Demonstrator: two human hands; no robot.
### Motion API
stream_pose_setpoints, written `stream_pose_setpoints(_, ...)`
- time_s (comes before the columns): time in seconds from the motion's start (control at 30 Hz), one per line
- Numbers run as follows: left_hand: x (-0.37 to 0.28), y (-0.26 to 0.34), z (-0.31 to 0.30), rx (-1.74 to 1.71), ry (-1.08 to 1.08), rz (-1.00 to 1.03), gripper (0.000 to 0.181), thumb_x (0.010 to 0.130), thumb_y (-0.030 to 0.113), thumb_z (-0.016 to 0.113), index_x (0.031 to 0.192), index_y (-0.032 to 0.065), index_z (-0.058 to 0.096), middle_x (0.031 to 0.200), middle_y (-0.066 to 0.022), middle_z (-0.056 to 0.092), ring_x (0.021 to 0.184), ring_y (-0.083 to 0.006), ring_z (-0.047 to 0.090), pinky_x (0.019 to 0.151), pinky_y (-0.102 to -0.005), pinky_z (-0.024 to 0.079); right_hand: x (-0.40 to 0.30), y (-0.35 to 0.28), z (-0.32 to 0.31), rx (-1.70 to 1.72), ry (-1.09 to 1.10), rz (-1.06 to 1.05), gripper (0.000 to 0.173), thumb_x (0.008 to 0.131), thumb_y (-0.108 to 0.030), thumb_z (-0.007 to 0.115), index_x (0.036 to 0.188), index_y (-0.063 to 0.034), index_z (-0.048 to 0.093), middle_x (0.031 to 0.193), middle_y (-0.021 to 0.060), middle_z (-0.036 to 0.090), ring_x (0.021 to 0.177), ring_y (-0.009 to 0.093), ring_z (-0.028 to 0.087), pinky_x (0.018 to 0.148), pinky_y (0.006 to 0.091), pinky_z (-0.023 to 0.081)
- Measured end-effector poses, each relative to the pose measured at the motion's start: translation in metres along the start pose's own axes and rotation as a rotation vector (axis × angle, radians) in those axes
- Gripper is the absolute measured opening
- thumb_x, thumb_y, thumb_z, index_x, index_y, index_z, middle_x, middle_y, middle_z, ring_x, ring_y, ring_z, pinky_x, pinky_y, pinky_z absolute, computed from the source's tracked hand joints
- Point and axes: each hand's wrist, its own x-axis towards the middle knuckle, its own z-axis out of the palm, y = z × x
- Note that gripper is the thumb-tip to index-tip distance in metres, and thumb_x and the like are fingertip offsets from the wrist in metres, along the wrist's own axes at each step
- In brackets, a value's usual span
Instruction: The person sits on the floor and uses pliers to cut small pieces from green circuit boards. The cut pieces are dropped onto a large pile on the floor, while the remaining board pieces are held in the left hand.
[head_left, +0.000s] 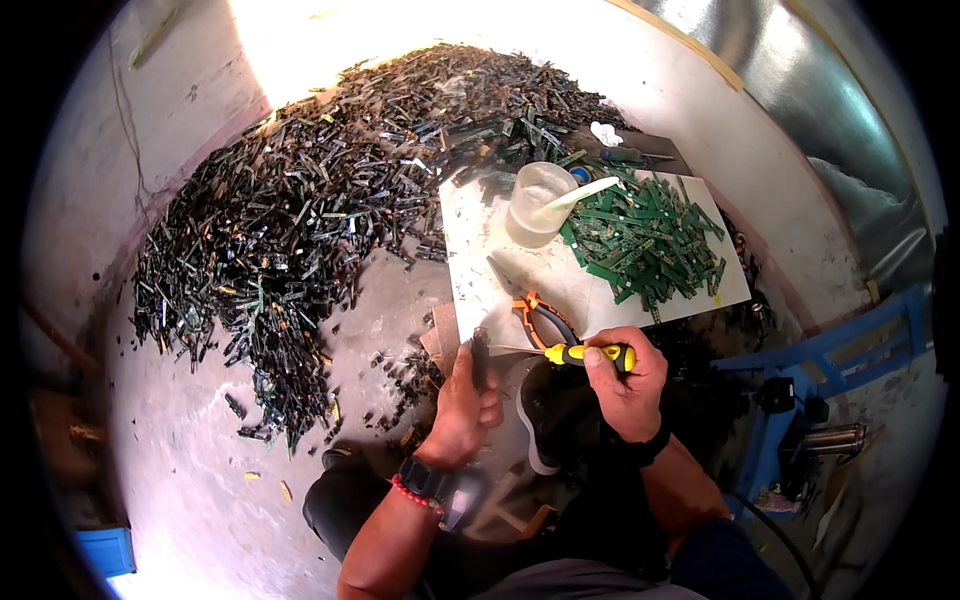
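Observation:
My left hand grips a small, dark, oblong part upright between thumb and fingers. In my right hand is a screwdriver with a yellow-and-black handle. Its thin shaft points left and meets the side of the dark part; whether the tip is inside it cannot be seen. Just beyond, orange-and-black pliers lie on a white board, jaws pointing away. Also on the board are a translucent plastic cup with a pale handle leaning across its rim, and a heap of narrow green circuit boards.
A large pile of dark, narrow parts covers the floor ahead and left. Behind the board lie a dark-handled screwdriver, crumpled white paper or tissue and a blue roll. A blue frame stands right; black scraps lie near my foot.

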Motion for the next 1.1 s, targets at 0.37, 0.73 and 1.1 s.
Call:
stream_pose_setpoints(0.37, 0.008, -0.002, 0.002, 0.023, -0.035, 0.036, 0.048, 0.097, 0.053, 0.035, 0.076, 0.0112, 0.045, 0.058, 0.0054, 0.029, 0.044, -0.0071, 0.023, 0.040, -0.0229, 0.018, 0.015, -0.007, 0.015, 0.016, 0.000, 0.069, 0.011, 0.086, -0.005, 0.064, 0.089, 0.0031, 0.057, 0.066, 0.0046, 0.063, 0.061, 0.005, 0.058, 0.055, 0.0198, 0.046)
stream_pose_setpoints(0.73, 0.004, 0.001, 0.008, 0.036, 0.004, 0.040, 0.052, 0.096, 0.057, 0.033, 0.073, 0.0113, 0.043, 0.054, 0.0053, 0.026, 0.041, -0.0067, 0.018, 0.038, -0.0225, 0.017, 0.016, -0.007, 0.021, -0.039, 0.017, 0.030, 0.013, 0.086, -0.006, 0.065, 0.089, 0.0033, 0.057, 0.066, 0.0046, 0.063, 0.059, 0.006, 0.059, 0.054, 0.0204, 0.047)
stream_pose_setpoints(1.1, 0.006, 0.000, 0.010, 0.040, 0.020, 0.029, 0.052, 0.096, 0.056, 0.033, 0.073, 0.0105, 0.044, 0.053, 0.0059, 0.027, 0.041, -0.0066, 0.018, 0.038, -0.0222, 0.016, 0.017, -0.002, 0.022, -0.012, 0.015, -0.001, 0.013, 0.084, -0.006, 0.067, 0.087, 0.0025, 0.057, 0.065, 0.0027, 0.062, 0.058, 0.004, 0.054, 0.051, 0.0202, 0.044)
